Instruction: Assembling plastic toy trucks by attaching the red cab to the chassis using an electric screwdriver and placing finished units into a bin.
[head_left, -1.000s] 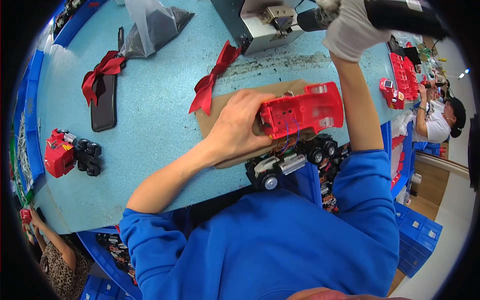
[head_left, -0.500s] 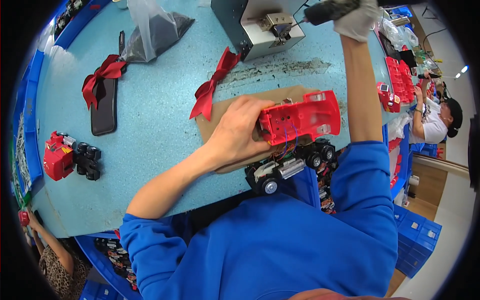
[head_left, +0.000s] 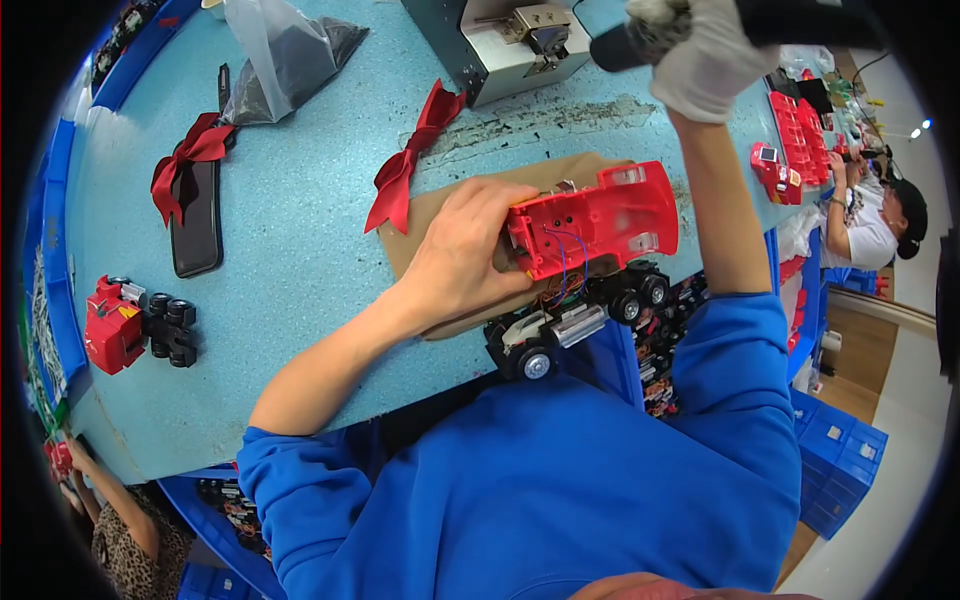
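Two hands of the person are in view. The bare left hand (head_left: 465, 245) grips one end of one red toy truck body (head_left: 600, 220), which is held open side up above one brown pad (head_left: 425, 225) on the counter (head_left: 300, 260). Thin blue wires (head_left: 572, 255) go from this body toward one wheeled chassis (head_left: 575, 325), which is just beside it, nearer to the person. The right hand (head_left: 708, 65), in one white glove, is closed around one black tool (head_left: 815, 25).

Farther left there are two red ribbons, one near the pad (head_left: 408, 165) and one lying on one black phone (head_left: 197, 225), also one other toy truck (head_left: 115, 325) and one plastic bag (head_left: 290, 75). One metal machine (head_left: 500, 55) stands at the far side. Two co-workers are visible.
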